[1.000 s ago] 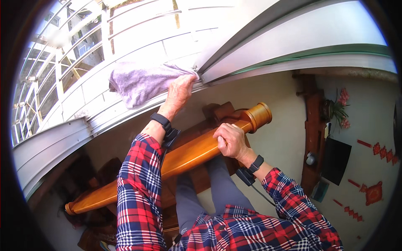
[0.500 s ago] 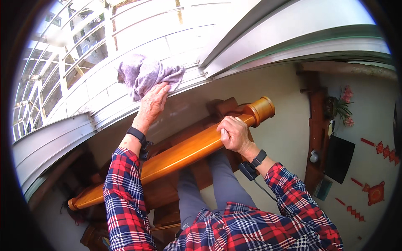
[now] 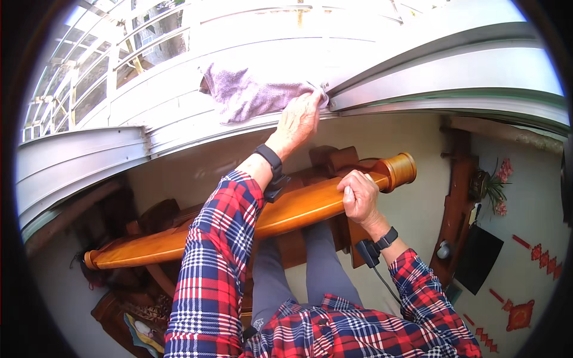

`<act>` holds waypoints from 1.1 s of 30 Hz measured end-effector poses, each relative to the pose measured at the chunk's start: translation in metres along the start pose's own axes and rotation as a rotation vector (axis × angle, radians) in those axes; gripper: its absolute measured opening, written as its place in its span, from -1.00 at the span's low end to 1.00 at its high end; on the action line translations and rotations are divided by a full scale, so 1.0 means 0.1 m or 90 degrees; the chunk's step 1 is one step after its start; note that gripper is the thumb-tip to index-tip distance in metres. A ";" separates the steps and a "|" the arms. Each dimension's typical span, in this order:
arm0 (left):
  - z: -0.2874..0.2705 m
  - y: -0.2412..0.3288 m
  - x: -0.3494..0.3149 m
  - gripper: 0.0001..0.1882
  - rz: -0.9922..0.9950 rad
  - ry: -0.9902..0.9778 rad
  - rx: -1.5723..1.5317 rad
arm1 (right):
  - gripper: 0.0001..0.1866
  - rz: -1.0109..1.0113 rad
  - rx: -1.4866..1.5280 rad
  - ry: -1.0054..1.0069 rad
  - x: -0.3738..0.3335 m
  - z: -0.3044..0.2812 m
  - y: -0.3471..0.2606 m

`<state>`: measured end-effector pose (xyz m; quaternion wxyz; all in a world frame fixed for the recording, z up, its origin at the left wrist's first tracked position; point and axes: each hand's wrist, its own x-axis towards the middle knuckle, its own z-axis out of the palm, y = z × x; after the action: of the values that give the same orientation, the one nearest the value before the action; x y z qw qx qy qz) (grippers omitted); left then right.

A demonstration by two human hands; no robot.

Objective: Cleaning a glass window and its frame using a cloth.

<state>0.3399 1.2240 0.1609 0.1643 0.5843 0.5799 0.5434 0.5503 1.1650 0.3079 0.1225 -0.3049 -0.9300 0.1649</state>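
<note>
1. Railing [image 3: 112,77] of pale metal bars spans the far left, outside the window in bright light.
2. Silver-grey window sash [image 3: 453,71] fills the far right, its left end meeting the white sill [image 3: 185,134].
3. Polished orange-brown wooden rail [image 3: 310,209] slants across the middle, from the near left to a thick rounded end on the right, in front of the person's grey trousers [image 3: 331,262].
4. Lilac towel [image 3: 250,92], rumpled, lies along the far sill, its right end bunched right by the sash's left end.
5. Red hanging ornaments [image 3: 520,314] decorate the wall on the right, nearer than a pink-flowered plant [image 3: 498,182].
6. Left hand [image 3: 298,119], stretched far forward, grasps the towel's right end with bent fingers.
7. Right hand [image 3: 361,194] is clenched over the wooden rail, near its rounded end.
8. Black wristbands [image 3: 271,158] circle both wrists, each with a small dark box attached.
</note>
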 end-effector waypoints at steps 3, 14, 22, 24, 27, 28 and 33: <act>-0.10 -0.16 -0.03 -0.57 0.045 0.089 0.003 | -0.95 0.009 0.001 -0.005 0.00 0.03 -0.03; -0.53 -0.30 -0.18 -0.43 -0.108 -0.055 0.174 | -0.98 -0.002 0.011 -0.031 0.15 -0.13 0.14; -1.05 -0.36 -0.48 -0.58 -0.113 0.009 0.263 | -0.96 0.012 0.009 -0.012 0.14 -0.37 0.32; -1.02 -0.35 -0.48 -0.60 -0.119 0.028 0.285 | -0.95 0.015 0.017 0.001 0.17 -0.37 0.32; -0.76 -0.20 -0.25 -0.65 -0.152 0.040 0.271 | -0.95 0.015 0.002 0.002 0.13 -0.41 0.34; -0.67 -0.21 -0.18 -0.67 -0.091 0.057 0.248 | -0.95 0.016 0.003 0.002 0.13 -0.41 0.33; -0.07 0.09 0.29 -0.74 -0.046 0.000 0.077 | -0.96 -0.006 0.029 0.013 0.18 -0.29 0.33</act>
<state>0.3305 1.2434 0.1840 0.1482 0.5720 0.6323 0.5011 0.5631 1.2082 0.3244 0.1400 -0.2991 -0.9262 0.1820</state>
